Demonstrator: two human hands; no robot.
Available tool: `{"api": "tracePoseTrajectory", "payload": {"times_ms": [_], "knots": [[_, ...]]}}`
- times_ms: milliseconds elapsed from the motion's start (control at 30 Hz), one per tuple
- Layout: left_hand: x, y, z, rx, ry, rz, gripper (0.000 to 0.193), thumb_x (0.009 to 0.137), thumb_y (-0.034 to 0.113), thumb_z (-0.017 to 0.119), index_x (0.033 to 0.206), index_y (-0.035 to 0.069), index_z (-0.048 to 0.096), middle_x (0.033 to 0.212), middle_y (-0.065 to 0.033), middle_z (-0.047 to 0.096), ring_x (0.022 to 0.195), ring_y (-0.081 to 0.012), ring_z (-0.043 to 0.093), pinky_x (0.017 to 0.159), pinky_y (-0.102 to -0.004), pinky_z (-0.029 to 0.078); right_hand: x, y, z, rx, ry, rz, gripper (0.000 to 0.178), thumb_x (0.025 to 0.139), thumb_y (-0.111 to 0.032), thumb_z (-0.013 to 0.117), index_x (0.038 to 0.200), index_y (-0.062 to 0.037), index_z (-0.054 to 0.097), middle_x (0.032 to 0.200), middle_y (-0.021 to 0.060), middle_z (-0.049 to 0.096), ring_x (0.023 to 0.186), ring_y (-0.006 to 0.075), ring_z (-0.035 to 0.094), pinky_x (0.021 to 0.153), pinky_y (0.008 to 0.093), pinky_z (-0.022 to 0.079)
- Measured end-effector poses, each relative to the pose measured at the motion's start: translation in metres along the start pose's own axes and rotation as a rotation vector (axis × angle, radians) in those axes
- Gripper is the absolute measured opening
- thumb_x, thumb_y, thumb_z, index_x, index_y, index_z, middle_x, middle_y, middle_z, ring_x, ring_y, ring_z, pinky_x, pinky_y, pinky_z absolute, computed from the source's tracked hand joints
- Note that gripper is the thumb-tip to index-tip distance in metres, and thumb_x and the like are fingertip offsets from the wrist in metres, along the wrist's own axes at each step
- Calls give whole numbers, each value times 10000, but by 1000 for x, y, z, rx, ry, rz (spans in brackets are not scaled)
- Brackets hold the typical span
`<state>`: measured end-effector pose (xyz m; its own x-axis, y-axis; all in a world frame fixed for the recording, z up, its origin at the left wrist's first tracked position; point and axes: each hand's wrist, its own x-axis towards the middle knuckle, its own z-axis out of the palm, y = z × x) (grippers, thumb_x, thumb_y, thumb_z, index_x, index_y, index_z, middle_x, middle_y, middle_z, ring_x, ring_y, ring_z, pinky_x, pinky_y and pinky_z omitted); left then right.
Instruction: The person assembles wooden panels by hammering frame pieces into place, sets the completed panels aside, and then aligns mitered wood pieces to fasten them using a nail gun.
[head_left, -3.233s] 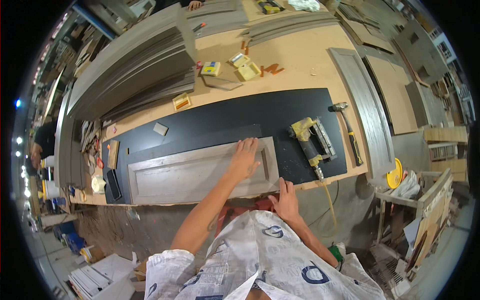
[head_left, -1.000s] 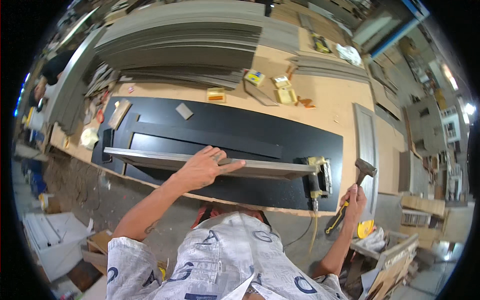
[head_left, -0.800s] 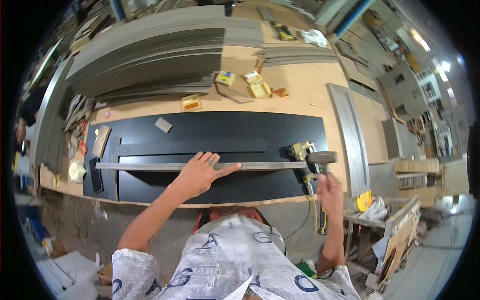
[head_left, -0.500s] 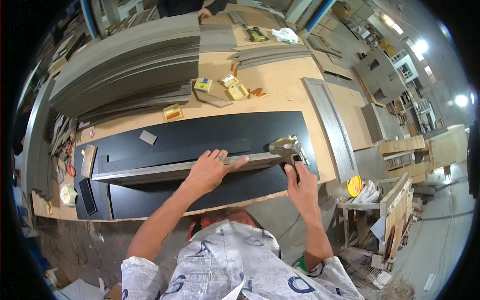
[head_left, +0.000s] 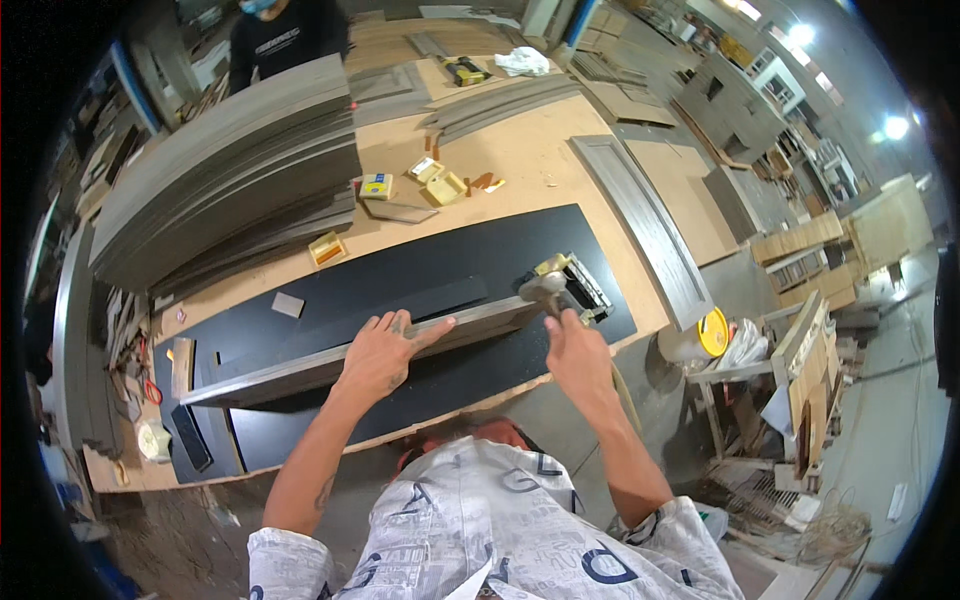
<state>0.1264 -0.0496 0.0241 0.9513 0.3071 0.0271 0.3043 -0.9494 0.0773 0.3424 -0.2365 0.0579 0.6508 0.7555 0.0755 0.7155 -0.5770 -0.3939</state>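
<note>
A grey wooden panel [head_left: 290,372] stands on its long edge on a black board [head_left: 440,250]. My left hand [head_left: 380,355] rests over the panel's upper edge, its fingers spread on the far side and the thumb stretched along the edge. My right hand [head_left: 577,358] is closed round the handle of a hammer [head_left: 541,287]. The hammer's metal head is at the panel's right end; whether it touches is unclear. Just behind it lies a nail gun [head_left: 590,290], partly hidden by the hammer.
Grey boards [head_left: 230,170] are stacked high at the left. Small yellow boxes [head_left: 327,249], a phone [head_left: 191,438] and a loose grey block [head_left: 288,304] lie on the table. A framed panel [head_left: 645,225] lies along the right edge. A masked co-worker [head_left: 285,40] stands at the far left.
My view has tilted and shifted, bringing more of the co-worker into sight. The hammer head has come closer to the panel's end. My left hand remains on the panel.
</note>
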Motion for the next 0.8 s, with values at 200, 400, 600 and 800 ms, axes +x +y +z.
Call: {"api": "tracePoseTrajectory", "payload": {"times_ms": [200,400,600,800], "knots": [[15,16,3,-75,27,22,847,802,-7,562,1531,348,317,1018,-126,575,954,-276,579,826,-383,450,4,9,1,-47,-77,-40,266,991,-243,520,869,-8,540,691,235,634,688,440,636,622,534,495],[40,35,13,-85,24,9,860,804,2,574,1535,358,297,1071,-134,568,1000,-273,576,827,-377,447,3,5,-15,-37,-85,-74,291,998,-259,515,866,-2,550,734,224,648,699,443,635,637,535,493],[41,36,13,-80,24,5,857,811,4,576,1527,386,301,1072,-136,567,1005,-275,571,829,-373,444,1,19,-6,1,-32,-20,288,998,-254,521,849,-7,524,733,213,643,684,443,627,613,530,485],[53,49,11,-60,20,5,837,821,4,561,1531,364,303,1078,-153,563,1011,-294,564,839,-387,438,5,31,-12,31,19,0,270,986,-241,541,851,-8,519,732,209,643,661,432,623,613,525,487]]}}
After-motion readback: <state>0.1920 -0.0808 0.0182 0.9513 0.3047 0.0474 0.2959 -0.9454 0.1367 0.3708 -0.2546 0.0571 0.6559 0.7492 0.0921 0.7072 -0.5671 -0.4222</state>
